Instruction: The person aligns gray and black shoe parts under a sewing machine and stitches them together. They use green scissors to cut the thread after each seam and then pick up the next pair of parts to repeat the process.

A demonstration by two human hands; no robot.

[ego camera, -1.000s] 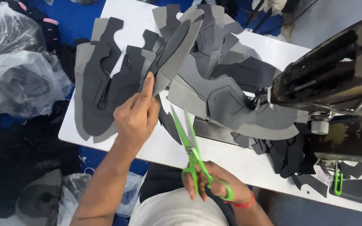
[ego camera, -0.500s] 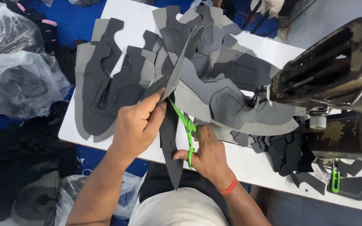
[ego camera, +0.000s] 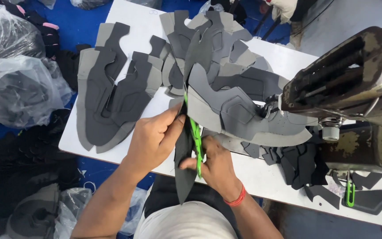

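Observation:
My left hand pinches a long dark grey shoe-upper piece that stands on edge over the white table. The piece's lower end hangs down past the table's near edge. My right hand, with a red band at the wrist, grips green-handled scissors whose blades run up along the piece's edge. Both hands sit close together at the table's front.
Stacks of grey and dark cut pieces cover the table's left and middle. A sewing machine stands at right, with dark offcuts and a small green clipper below it. Plastic bags lie on the floor at left.
My right hand came up from my lap with the scissors to the dark piece. My left hand shifted its grip, and the piece now stands more upright.

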